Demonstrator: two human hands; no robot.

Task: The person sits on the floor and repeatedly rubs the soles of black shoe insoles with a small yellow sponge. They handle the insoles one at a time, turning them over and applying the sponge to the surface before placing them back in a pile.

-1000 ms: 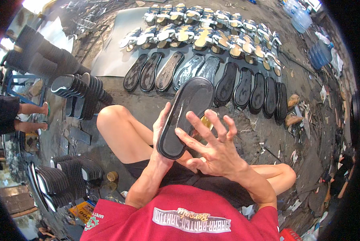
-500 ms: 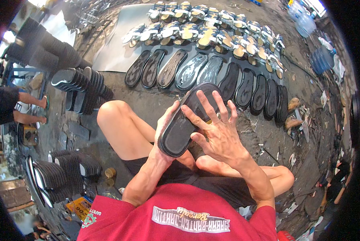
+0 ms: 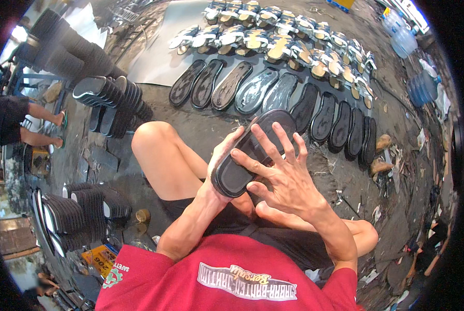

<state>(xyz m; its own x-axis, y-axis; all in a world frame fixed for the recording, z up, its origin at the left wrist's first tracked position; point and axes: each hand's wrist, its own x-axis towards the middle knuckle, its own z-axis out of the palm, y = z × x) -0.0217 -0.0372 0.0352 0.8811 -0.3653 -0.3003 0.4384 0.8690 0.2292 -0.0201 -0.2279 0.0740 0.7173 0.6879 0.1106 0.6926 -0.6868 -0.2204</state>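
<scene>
The left hand (image 3: 221,151) has its grip closed on a black, elongated, round-ended sole (image 3: 236,175) above the lap, apparently to support it while leaving its face accessible. The right hand (image 3: 290,182) is spread over that face, unclenched; contact cannot be confirmed. Count in hand: one. Beyond, ten glossy dark soles (image 3: 281,92) lie side by side along a flat grey sheet (image 3: 150,67), presumably for individual access. Farther out, white-strapped, tan-footbed sandals (image 3: 255,40) form two rows, too crowded to count.

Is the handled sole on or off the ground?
Off: the left hand holds the black sole up, in front of the legs.
</scene>
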